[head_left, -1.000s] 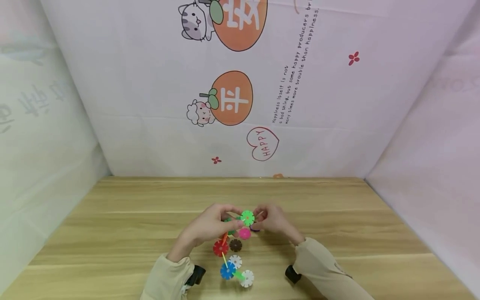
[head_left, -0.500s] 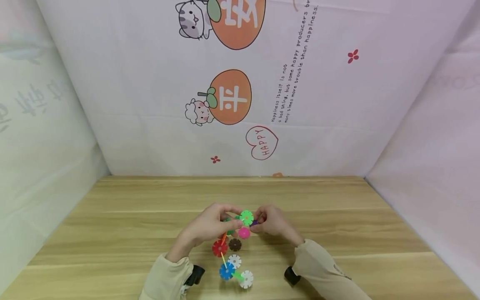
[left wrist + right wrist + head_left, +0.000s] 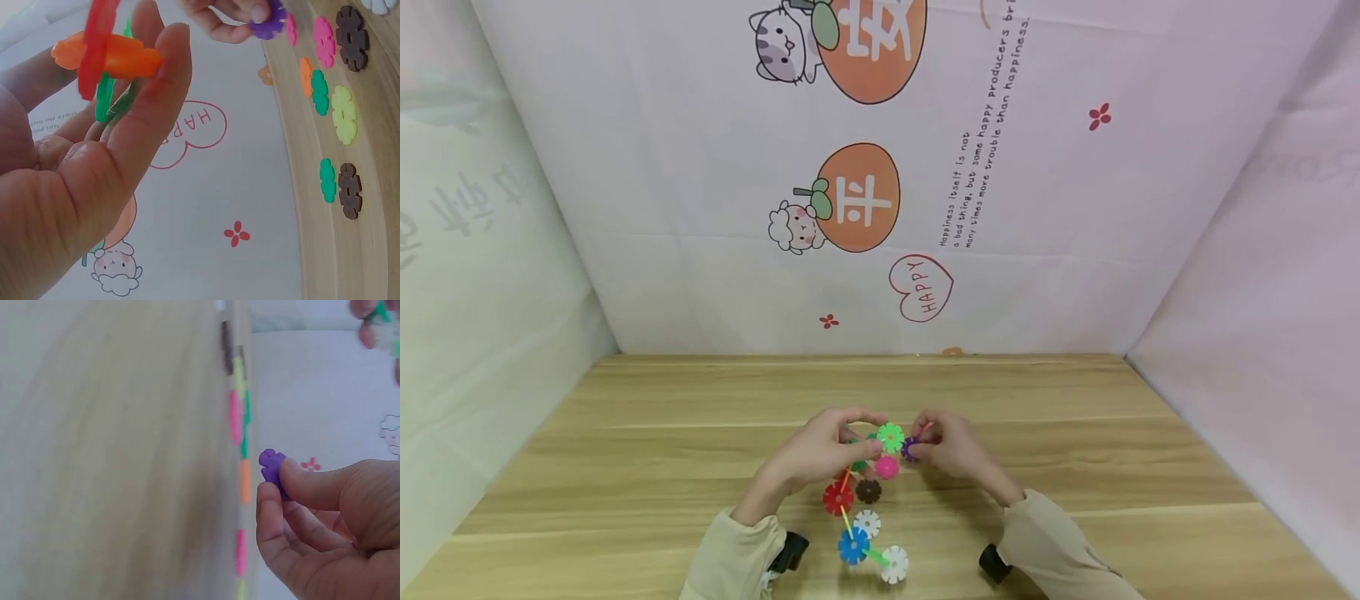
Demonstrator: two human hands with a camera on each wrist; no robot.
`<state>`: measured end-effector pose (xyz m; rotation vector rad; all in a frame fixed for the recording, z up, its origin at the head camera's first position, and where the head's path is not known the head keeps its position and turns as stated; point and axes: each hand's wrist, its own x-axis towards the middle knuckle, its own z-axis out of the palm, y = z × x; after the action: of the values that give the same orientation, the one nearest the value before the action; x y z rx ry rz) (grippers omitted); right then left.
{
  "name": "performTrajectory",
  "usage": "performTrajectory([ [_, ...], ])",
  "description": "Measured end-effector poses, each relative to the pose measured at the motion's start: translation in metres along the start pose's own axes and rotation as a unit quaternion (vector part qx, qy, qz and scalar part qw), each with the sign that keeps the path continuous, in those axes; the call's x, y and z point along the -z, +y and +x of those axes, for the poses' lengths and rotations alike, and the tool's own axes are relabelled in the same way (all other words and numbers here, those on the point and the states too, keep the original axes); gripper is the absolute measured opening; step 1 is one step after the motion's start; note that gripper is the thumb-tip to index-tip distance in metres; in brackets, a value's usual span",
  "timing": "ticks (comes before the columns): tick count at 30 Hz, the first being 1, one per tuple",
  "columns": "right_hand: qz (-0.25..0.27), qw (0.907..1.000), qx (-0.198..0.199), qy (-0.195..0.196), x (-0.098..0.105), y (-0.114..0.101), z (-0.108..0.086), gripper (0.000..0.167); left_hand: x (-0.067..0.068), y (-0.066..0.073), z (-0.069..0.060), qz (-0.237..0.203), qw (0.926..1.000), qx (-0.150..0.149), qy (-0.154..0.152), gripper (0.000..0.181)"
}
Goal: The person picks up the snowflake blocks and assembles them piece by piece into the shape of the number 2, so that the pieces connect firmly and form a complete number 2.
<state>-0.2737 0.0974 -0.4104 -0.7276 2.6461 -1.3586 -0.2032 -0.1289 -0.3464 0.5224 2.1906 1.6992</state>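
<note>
My left hand [image 3: 820, 450] holds up a linked chain of notched plastic snowflake discs. A light green disc [image 3: 891, 437] is by its fingertips. Lower in the chain come a red disc [image 3: 838, 498], a blue disc [image 3: 853, 547] and a white disc [image 3: 894, 564], with others edge-on between them. In the left wrist view an orange disc [image 3: 128, 57] crosses a red one beside the fingers. Just to the right, my right hand [image 3: 958, 450] pinches a purple disc [image 3: 273, 464] between thumb and fingers, apart from the chain. The palm hides part of the chain.
Loose discs lie on the wooden table [image 3: 700, 417], among them a pink disc [image 3: 887, 467], a brown disc [image 3: 868, 491] and a yellow disc [image 3: 344, 115]. A printed white cloth [image 3: 1015, 292] rises behind the table, with pale cloth walls at both sides.
My right hand has turned the purple disc, so more of its face shows. The right sleeve has shifted slightly right. My left hand keeps its hold on the chain.
</note>
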Motion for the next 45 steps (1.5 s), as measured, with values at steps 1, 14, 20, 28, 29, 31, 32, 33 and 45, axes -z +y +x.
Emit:
performTrajectory([
  [1,0.012,0.9999,-0.003,0.006,0.001,-0.002,-0.002,0.014,0.000,0.000,0.001,0.002,1.0000,-0.001,0.000,0.038],
  [14,0.110,0.9936,0.000,0.028,0.014,-0.028,-0.021,0.015,-0.003,-0.003,0.004,-0.006,1.0000,0.006,0.004,0.040],
  [20,0.112,0.9931,0.024,0.025,0.017,-0.034,-0.024,0.011,-0.003,-0.005,0.003,-0.019,0.9998,0.009,-0.001,0.040],
  [28,0.105,0.9932,0.036,0.034,0.020,-0.037,-0.024,0.008,-0.001,-0.005,0.001,-0.019,0.9997,0.013,0.003,0.037],
  [29,0.106,0.9930,0.037,0.036,0.020,-0.037,-0.025,0.008,-0.001,-0.005,0.001,-0.019,0.9997,0.013,0.002,0.037],
  [31,0.111,0.9924,0.040,0.035,0.019,-0.037,-0.025,0.007,-0.001,-0.005,0.001,-0.021,0.9997,0.013,-0.003,0.037],
  [32,0.113,0.9921,0.042,0.034,0.019,-0.037,-0.025,0.007,-0.001,-0.005,0.001,-0.022,0.9997,0.014,-0.004,0.038],
  [33,0.116,0.9919,0.043,0.032,0.018,-0.037,-0.025,0.007,-0.001,-0.006,0.002,-0.024,0.9996,0.015,-0.006,0.038],
  [45,0.114,0.9899,0.085,0.005,0.020,-0.032,-0.021,0.006,-0.004,-0.007,0.007,-0.033,0.9991,0.014,-0.020,0.034],
])
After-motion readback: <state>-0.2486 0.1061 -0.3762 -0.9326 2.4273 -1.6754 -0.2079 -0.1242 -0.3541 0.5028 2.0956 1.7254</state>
